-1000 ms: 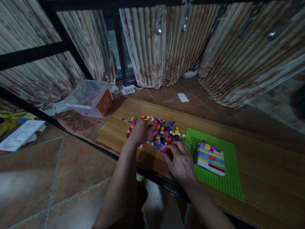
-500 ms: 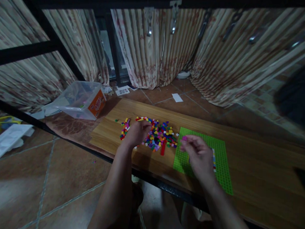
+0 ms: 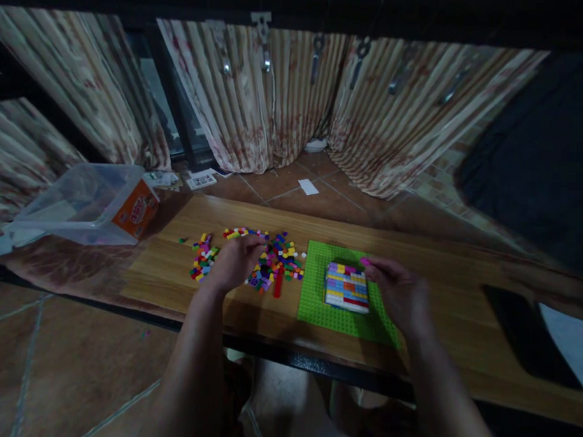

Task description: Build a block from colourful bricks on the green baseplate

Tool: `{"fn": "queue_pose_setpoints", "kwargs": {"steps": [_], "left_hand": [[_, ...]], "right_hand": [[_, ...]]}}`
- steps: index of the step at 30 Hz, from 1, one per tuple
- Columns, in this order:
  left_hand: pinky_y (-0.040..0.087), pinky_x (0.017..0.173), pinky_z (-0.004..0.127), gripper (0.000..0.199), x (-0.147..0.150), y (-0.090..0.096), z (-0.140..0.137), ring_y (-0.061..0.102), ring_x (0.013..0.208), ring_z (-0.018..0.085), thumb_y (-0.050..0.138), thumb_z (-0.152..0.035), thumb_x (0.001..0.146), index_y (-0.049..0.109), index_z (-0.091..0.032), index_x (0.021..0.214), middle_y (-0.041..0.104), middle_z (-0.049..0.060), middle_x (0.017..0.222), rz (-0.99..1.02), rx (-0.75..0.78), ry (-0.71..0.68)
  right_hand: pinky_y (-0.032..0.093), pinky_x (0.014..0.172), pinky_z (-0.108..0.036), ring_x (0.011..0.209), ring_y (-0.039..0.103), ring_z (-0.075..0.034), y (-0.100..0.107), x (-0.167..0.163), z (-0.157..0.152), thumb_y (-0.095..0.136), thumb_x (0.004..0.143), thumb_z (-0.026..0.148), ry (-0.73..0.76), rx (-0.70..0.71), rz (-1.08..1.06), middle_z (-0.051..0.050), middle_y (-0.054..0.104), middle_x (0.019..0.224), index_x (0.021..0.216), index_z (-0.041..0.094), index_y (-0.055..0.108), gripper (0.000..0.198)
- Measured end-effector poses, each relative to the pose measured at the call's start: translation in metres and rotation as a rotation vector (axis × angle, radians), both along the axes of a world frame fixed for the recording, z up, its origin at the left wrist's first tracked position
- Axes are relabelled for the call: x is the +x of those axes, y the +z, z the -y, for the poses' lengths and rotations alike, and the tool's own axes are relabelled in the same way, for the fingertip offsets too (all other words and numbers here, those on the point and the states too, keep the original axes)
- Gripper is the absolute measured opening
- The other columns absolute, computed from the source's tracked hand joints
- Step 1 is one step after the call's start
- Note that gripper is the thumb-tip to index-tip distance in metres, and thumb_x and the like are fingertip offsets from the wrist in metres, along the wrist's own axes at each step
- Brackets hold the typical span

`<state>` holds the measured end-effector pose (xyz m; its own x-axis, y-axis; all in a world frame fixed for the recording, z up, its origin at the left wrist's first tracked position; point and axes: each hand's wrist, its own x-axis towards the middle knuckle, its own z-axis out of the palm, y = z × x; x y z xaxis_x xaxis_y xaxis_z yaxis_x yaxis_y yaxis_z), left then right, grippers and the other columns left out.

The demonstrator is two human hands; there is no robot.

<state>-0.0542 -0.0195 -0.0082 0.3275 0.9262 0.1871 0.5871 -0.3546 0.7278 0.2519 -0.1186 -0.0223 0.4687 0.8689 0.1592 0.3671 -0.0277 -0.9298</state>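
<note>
The right hand (image 3: 403, 296), at 3 o'clock from the built block (image 3: 347, 288), pinches a small pink brick (image 3: 365, 262) between its fingertips; most of the brick is covered. The brick is at the block's 1 o'clock; whether the two touch, I cannot tell. The block sits on a green board (image 3: 312, 302), whose 3 o'clock edge is partly behind the hand.

At 9 o'clock from the block, the left hand (image 3: 232, 262) is among the loose bricks (image 3: 285, 247), its fingers narrowed together and hiding some; I cannot tell whether they hold anything. A long red brick (image 3: 278, 283) lies at the pile's 5 o'clock.

Between 3 and 4 o'clock from the block lie a flat black thing (image 3: 526, 335), hard to identify, and a white sheet (image 3: 569, 340), cut off by the frame. A dark shape (image 3: 537, 157) above them is too dim to name.
</note>
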Motion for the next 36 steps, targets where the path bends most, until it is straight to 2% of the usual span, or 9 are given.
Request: {"fn": "queue_pose_setpoints", "kwargs": {"steps": [6, 10, 15, 22, 28, 32, 36], "left_hand": [[0.046, 0.065, 0.025, 0.023, 0.021, -0.002, 0.004, 0.062, 0.069, 0.015, 0.050, -0.026, 0.085, 0.070, -0.017, 0.094, 0.071, 0.002, 0.079, 0.032, -0.007, -0.052], [0.049, 0.068, 0.025, 0.022, 0.033, -0.003, 0.009, 0.065, 0.073, 0.016, 0.051, -0.026, 0.086, 0.069, -0.017, 0.093, 0.072, 0.002, 0.082, 0.039, -0.027, -0.107], [0.050, 0.071, 0.026, 0.024, 0.037, -0.001, 0.013, 0.067, 0.075, 0.017, 0.051, -0.026, 0.087, 0.070, -0.017, 0.098, 0.074, 0.003, 0.086, 0.033, -0.038, -0.121], [0.050, 0.070, 0.026, 0.023, 0.036, 0.002, 0.013, 0.067, 0.076, 0.016, 0.050, -0.024, 0.087, 0.070, -0.017, 0.096, 0.074, 0.003, 0.085, 0.011, -0.044, -0.108], [0.049, 0.069, 0.025, 0.023, 0.033, 0.003, 0.014, 0.066, 0.073, 0.016, 0.050, -0.024, 0.087, 0.071, -0.017, 0.094, 0.074, 0.003, 0.084, 0.002, -0.048, -0.087], [0.048, 0.069, 0.025, 0.024, 0.031, 0.002, 0.014, 0.065, 0.073, 0.016, 0.051, -0.025, 0.087, 0.071, -0.016, 0.097, 0.073, 0.003, 0.083, 0.016, -0.051, -0.081], [0.048, 0.067, 0.025, 0.024, 0.030, 0.002, 0.014, 0.064, 0.071, 0.016, 0.051, -0.025, 0.087, 0.070, -0.017, 0.099, 0.073, 0.003, 0.082, 0.023, -0.044, -0.085]], "right_hand": [[0.052, 0.077, -0.036, 0.081, 0.067, -0.021, -0.001, 0.005, 0.005, 0.063, 0.082, 0.040, 0.114, -0.063, 0.239, -0.005, 0.074, 0.089, 0.088, 0.021, 0.074, 0.022], [0.050, 0.075, -0.034, 0.082, 0.065, -0.020, 0.000, 0.001, 0.004, 0.057, 0.086, 0.038, 0.192, -0.045, 0.381, -0.005, 0.071, 0.090, 0.086, 0.022, 0.073, 0.022], [0.048, 0.076, -0.034, 0.079, 0.063, -0.019, -0.001, -0.005, 0.000, 0.054, 0.087, 0.035, 0.201, -0.042, 0.452, -0.005, 0.069, 0.087, 0.084, 0.022, 0.072, 0.022], [0.048, 0.072, -0.033, 0.071, 0.060, -0.017, -0.006, -0.009, -0.003, 0.059, 0.083, 0.035, 0.151, -0.059, 0.402, -0.003, 0.069, 0.082, 0.082, 0.022, 0.072, 0.019], [0.049, 0.070, -0.034, 0.073, 0.063, -0.019, -0.007, -0.006, -0.001, 0.066, 0.077, 0.043, 0.114, -0.092, 0.198, -0.005, 0.071, 0.084, 0.085, 0.019, 0.073, 0.026], [0.049, 0.076, -0.037, 0.081, 0.064, -0.021, -0.011, -0.002, -0.006, 0.063, 0.079, 0.049, 0.038, -0.054, 0.211, -0.007, 0.072, 0.092, 0.090, 0.019, 0.073, 0.033], [0.047, 0.087, -0.041, 0.095, 0.064, -0.024, -0.016, -0.005, -0.017, 0.059, 0.081, 0.050, 0.078, -0.026, 0.238, -0.008, 0.072, 0.100, 0.092, 0.020, 0.074, 0.035]]}}
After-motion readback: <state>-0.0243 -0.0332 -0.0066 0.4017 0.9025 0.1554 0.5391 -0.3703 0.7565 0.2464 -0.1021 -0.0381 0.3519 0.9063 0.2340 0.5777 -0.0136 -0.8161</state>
